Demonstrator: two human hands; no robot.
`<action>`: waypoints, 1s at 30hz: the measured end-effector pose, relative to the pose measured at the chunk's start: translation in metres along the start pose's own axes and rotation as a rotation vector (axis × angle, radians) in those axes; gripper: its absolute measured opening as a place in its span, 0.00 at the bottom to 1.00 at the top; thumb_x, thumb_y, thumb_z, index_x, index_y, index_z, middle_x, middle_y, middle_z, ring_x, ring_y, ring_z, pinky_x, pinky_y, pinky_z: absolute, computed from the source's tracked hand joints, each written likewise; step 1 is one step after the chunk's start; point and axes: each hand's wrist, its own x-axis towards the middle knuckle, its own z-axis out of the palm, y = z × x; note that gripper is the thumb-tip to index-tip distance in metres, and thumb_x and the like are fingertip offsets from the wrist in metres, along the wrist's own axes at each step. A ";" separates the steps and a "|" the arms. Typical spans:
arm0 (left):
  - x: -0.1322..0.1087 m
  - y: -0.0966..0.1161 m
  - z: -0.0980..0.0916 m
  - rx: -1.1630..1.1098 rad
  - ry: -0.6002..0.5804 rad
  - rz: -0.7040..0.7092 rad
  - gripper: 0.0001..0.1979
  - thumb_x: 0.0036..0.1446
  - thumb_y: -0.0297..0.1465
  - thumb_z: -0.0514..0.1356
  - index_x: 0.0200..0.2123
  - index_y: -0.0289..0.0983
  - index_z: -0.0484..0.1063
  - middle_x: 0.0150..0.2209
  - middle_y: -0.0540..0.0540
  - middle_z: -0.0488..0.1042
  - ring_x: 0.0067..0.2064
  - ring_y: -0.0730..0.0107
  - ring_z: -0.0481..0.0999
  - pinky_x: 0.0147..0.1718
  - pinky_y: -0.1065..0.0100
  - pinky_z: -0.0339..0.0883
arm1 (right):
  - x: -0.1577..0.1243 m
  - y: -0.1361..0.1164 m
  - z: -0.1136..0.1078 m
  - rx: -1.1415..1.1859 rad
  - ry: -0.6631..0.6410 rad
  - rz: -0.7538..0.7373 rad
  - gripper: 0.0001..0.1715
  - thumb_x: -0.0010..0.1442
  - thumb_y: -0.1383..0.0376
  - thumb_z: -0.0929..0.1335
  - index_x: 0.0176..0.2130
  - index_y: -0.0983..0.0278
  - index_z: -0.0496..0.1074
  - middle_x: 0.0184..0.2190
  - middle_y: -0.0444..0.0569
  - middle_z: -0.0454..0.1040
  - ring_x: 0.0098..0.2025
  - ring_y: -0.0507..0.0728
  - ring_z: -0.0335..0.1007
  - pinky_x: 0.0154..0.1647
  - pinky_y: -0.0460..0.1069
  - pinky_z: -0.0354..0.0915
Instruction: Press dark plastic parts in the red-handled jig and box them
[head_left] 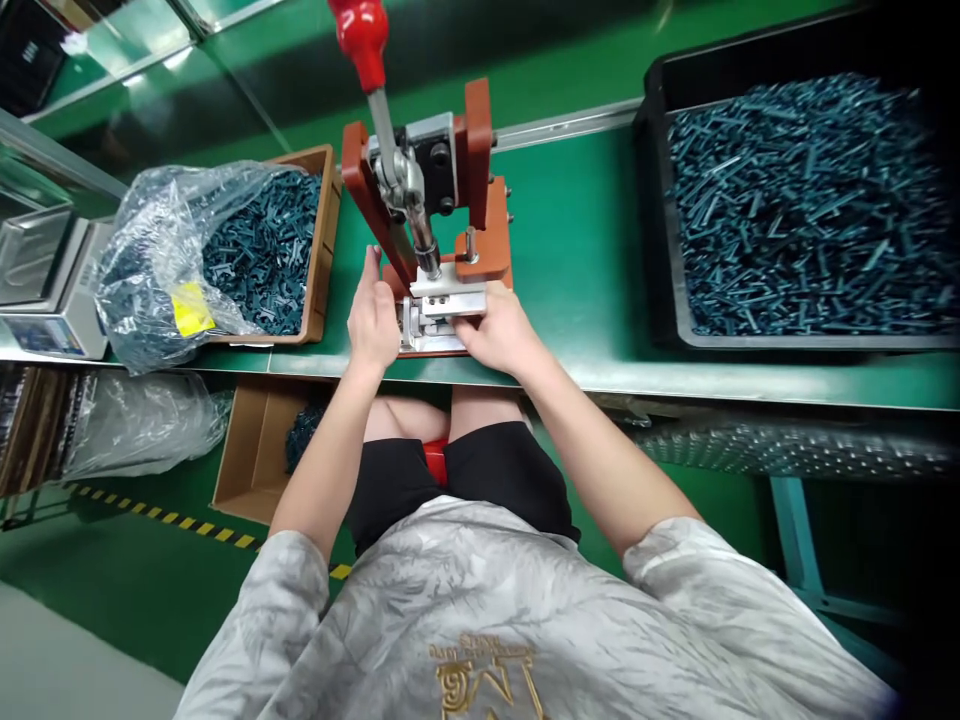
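A hand-lever toggle press with orange-brown brackets [480,150] and a red knob [363,40] stands on the green bench in front of me. Under its plunger [426,250] sits a silver metal fixture [431,340]. My right hand [499,332] grips the right end of the fixture's metal block [454,303], thumb below and fingers above. At the fixture's left side is my left hand [373,320], its fingers stretched away from me along the press base. Whether a small part lies in the fixture is hidden.
A black bin [664,240] of thin dark-teal parts stands at the right. On the left are a brown tray [324,240] of small dark parts, partly covered by a clear plastic bag [150,270], and a scale [52,285]. A cardboard box [251,450] sits below the bench.
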 end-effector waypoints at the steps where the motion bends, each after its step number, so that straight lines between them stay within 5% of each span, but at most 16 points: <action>1: -0.002 0.005 0.000 0.056 -0.042 0.024 0.41 0.65 0.62 0.39 0.68 0.42 0.63 0.70 0.41 0.64 0.74 0.55 0.57 0.72 0.55 0.51 | 0.000 0.000 -0.001 0.002 0.000 0.007 0.12 0.61 0.68 0.68 0.45 0.62 0.77 0.51 0.55 0.76 0.56 0.67 0.71 0.61 0.60 0.70; 9: -0.001 0.006 -0.016 0.157 -0.248 -0.024 0.42 0.67 0.59 0.33 0.71 0.42 0.58 0.70 0.40 0.64 0.73 0.59 0.61 0.70 0.58 0.57 | 0.002 0.009 -0.003 0.007 0.089 0.197 0.12 0.56 0.69 0.67 0.40 0.63 0.77 0.36 0.51 0.80 0.38 0.62 0.76 0.42 0.53 0.73; 13: 0.015 0.011 -0.021 -0.012 -0.034 -0.065 0.41 0.68 0.58 0.32 0.70 0.41 0.58 0.68 0.38 0.67 0.70 0.61 0.67 0.67 0.59 0.62 | 0.007 0.009 -0.004 0.089 -0.003 0.235 0.12 0.54 0.69 0.68 0.39 0.63 0.79 0.34 0.48 0.82 0.37 0.61 0.78 0.41 0.51 0.73; 17: 0.054 0.060 -0.037 -0.177 0.254 0.169 0.33 0.69 0.57 0.41 0.66 0.46 0.61 0.68 0.42 0.66 0.71 0.59 0.65 0.70 0.57 0.59 | 0.008 0.007 -0.007 0.131 -0.030 0.189 0.12 0.57 0.69 0.68 0.40 0.62 0.80 0.37 0.48 0.84 0.41 0.61 0.80 0.44 0.52 0.74; 22: 0.097 0.156 -0.057 -0.398 0.150 0.337 0.29 0.70 0.56 0.42 0.62 0.48 0.66 0.57 0.46 0.74 0.58 0.60 0.78 0.58 0.56 0.73 | 0.006 0.008 -0.007 0.122 -0.087 0.150 0.14 0.58 0.70 0.67 0.41 0.62 0.80 0.39 0.49 0.84 0.43 0.62 0.81 0.46 0.53 0.74; 26: 0.077 0.192 -0.052 -0.388 0.113 0.375 0.27 0.71 0.53 0.44 0.44 0.43 0.77 0.35 0.47 0.76 0.40 0.66 0.81 0.40 0.63 0.76 | 0.006 0.010 -0.003 0.145 -0.031 0.208 0.23 0.53 0.74 0.67 0.48 0.62 0.78 0.44 0.50 0.83 0.45 0.62 0.80 0.48 0.53 0.73; 30: 0.031 0.181 -0.037 -0.196 0.275 0.534 0.20 0.71 0.46 0.51 0.33 0.43 0.74 0.30 0.46 0.74 0.37 0.63 0.76 0.39 0.59 0.73 | 0.007 0.010 -0.003 0.199 -0.042 0.233 0.30 0.49 0.74 0.68 0.52 0.62 0.76 0.45 0.49 0.83 0.44 0.61 0.80 0.47 0.53 0.73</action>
